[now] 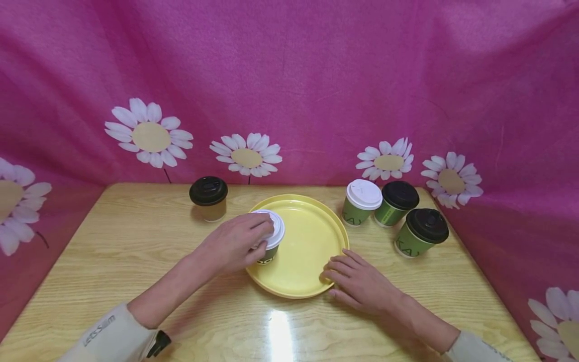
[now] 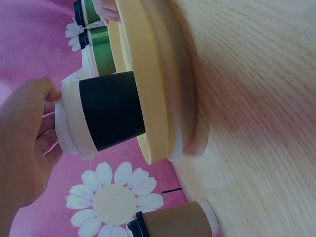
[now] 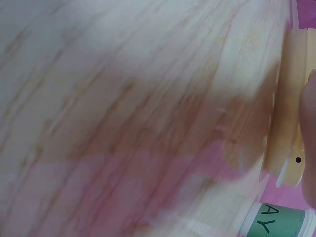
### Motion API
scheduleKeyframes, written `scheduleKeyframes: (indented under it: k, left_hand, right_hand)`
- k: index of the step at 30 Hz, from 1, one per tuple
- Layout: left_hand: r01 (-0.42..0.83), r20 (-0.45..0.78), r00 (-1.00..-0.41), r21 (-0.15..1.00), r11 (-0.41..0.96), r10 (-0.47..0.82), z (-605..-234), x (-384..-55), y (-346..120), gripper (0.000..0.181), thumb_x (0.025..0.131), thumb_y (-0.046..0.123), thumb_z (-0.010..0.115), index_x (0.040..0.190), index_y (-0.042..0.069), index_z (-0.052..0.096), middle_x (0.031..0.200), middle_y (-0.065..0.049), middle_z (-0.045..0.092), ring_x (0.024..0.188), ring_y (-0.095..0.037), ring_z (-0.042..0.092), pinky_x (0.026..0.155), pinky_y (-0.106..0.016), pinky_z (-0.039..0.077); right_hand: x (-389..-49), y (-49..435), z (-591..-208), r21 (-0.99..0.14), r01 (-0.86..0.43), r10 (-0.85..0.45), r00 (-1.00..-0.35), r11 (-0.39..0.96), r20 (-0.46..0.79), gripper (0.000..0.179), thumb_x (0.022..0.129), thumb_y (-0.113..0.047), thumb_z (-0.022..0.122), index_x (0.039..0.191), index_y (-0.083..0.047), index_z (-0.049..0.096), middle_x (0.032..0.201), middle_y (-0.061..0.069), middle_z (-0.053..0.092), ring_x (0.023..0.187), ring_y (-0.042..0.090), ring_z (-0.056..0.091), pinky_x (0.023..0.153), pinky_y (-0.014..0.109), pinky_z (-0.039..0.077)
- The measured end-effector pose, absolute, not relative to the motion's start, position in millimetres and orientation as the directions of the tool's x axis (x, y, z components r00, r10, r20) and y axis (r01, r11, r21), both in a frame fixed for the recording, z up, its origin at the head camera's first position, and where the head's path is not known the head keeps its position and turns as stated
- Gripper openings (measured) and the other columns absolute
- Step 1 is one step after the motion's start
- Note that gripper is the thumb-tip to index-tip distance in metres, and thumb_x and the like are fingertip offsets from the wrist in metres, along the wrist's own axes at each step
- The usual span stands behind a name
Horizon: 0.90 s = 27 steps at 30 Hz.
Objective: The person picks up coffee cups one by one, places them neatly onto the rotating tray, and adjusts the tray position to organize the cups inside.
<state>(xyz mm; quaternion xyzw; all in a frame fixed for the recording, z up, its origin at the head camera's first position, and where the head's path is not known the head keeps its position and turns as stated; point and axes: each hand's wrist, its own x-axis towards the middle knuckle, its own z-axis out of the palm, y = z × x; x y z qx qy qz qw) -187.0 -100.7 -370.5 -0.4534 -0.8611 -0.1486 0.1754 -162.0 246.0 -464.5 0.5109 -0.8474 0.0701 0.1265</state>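
My left hand [image 1: 237,240] grips a dark paper coffee cup [image 2: 111,111] by its white lid [image 1: 277,232], fingers and thumb at the lid's edge. The cup is at the left side of a round yellow tray [image 1: 305,251], inside its rim; its base is hidden behind the rim in the left wrist view. My right hand [image 1: 364,282] rests at the tray's right front rim, with loosely bent fingers touching it. Only part of that hand [image 3: 309,143] shows at the edge of the right wrist view.
A brown cup with a black lid [image 1: 211,201] stands at the back left. Right of the tray are three green cups: one white-lidded [image 1: 359,206], one black-lidded [image 1: 392,206] beside it, another black-lidded [image 1: 418,236] nearer. A pink flowered cloth [image 1: 307,100] surrounds the wooden table [image 1: 135,231].
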Motion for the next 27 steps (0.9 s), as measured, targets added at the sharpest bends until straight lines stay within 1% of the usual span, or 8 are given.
scheduleKeyframes:
  k: [3, 5, 7, 12, 16, 21, 24, 27]
  left_hand:
    - [0.84, 0.466, -0.517, 0.115, 0.53, 0.718, -371.3, -186.7, -104.1, 0.022, 0.089, 0.014, 0.066, 0.108, 0.005, 0.064, 0.114, -0.007, 0.062, 0.113, -0.025, 0.058, 0.102, -0.038, 0.046]
    - [0.829, 0.49, -0.535, 0.148, 0.539, 0.688, -371.5, -186.1, -107.2, 0.025, 0.091, 0.016, 0.065, 0.113, 0.004, 0.064, 0.117, -0.008, 0.062, 0.117, -0.026, 0.057, 0.104, -0.039, 0.044]
    - [0.805, 0.514, -0.57, 0.192, 0.562, 0.641, -371.2, -185.5, -111.0, 0.028, 0.093, 0.019, 0.064, 0.117, 0.004, 0.064, 0.121, -0.01, 0.062, 0.122, -0.027, 0.056, 0.106, -0.041, 0.043]
    - [0.705, 0.559, -0.677, 0.305, 0.641, 0.479, -371.3, -187.1, -123.7, 0.033, 0.093, 0.02, 0.064, 0.122, 0.004, 0.063, 0.127, -0.012, 0.061, 0.124, -0.028, 0.054, 0.104, -0.045, 0.045]
    - [0.632, 0.571, -0.735, 0.384, 0.673, 0.364, -375.9, -192.0, -135.6, 0.035, 0.093, 0.014, 0.065, 0.125, 0.002, 0.06, 0.126, -0.012, 0.06, 0.118, -0.027, 0.054, 0.1, -0.046, 0.047]
    - [0.551, 0.576, -0.79, 0.512, 0.659, 0.212, -383.7, -198.3, -148.6, 0.036, 0.091, 0.004, 0.065, 0.126, 0.0, 0.058, 0.125, -0.015, 0.059, 0.113, -0.03, 0.057, 0.093, -0.049, 0.051]
    - [0.503, 0.573, -0.812, 0.583, 0.638, 0.116, -386.8, -202.6, -155.5, 0.039, 0.09, 0.0, 0.063, 0.128, -0.003, 0.055, 0.127, -0.019, 0.057, 0.115, -0.035, 0.058, 0.094, -0.052, 0.05]
    - [0.443, 0.541, -0.841, 0.654, 0.614, 0.032, -388.9, -207.1, -162.2, 0.043, 0.09, -0.001, 0.062, 0.131, -0.005, 0.051, 0.131, -0.023, 0.052, 0.118, -0.038, 0.055, 0.096, -0.053, 0.048]
  right_hand:
    - [-160.9, 244.9, -464.9, 0.008, -0.882, -0.844, -0.448, 0.471, 0.294, 0.032, 0.096, -0.033, 0.062, 0.122, -0.015, 0.062, 0.122, 0.001, 0.06, 0.122, 0.025, 0.051, 0.111, 0.053, 0.029]
    - [-160.0, 244.1, -465.2, 0.005, -0.88, -0.842, -0.453, 0.475, 0.292, 0.031, 0.096, -0.033, 0.061, 0.122, -0.016, 0.063, 0.122, 0.001, 0.06, 0.122, 0.024, 0.051, 0.111, 0.053, 0.029]
    - [-159.1, 243.4, -465.6, -0.002, -0.877, -0.839, -0.46, 0.48, 0.292, 0.031, 0.097, -0.033, 0.059, 0.122, -0.015, 0.063, 0.122, 0.001, 0.061, 0.121, 0.025, 0.051, 0.111, 0.052, 0.03]
    - [-156.8, 241.9, -466.3, -0.012, -0.87, -0.828, -0.472, 0.492, 0.303, 0.03, 0.099, -0.033, 0.057, 0.121, -0.014, 0.063, 0.121, 0.002, 0.061, 0.121, 0.026, 0.052, 0.111, 0.053, 0.03]
    - [-155.2, 240.7, -466.9, -0.013, -0.867, -0.82, -0.477, 0.499, 0.316, 0.029, 0.101, -0.034, 0.054, 0.12, -0.014, 0.063, 0.12, 0.002, 0.061, 0.12, 0.026, 0.052, 0.11, 0.054, 0.031]
    - [-153.5, 238.9, -467.1, -0.025, -0.857, -0.809, -0.494, 0.514, 0.317, 0.031, 0.102, -0.036, 0.052, 0.121, -0.014, 0.063, 0.121, 0.002, 0.061, 0.12, 0.026, 0.052, 0.11, 0.053, 0.03]
    - [-152.8, 237.9, -467.0, -0.033, -0.853, -0.806, -0.504, 0.521, 0.311, 0.03, 0.102, -0.035, 0.053, 0.121, -0.015, 0.062, 0.121, 0.001, 0.061, 0.12, 0.025, 0.052, 0.111, 0.054, 0.03]
    - [-151.6, 237.3, -466.7, -0.038, -0.848, -0.803, -0.515, 0.529, 0.302, 0.029, 0.101, -0.035, 0.054, 0.122, -0.016, 0.062, 0.122, 0.001, 0.061, 0.121, 0.025, 0.051, 0.111, 0.053, 0.029]
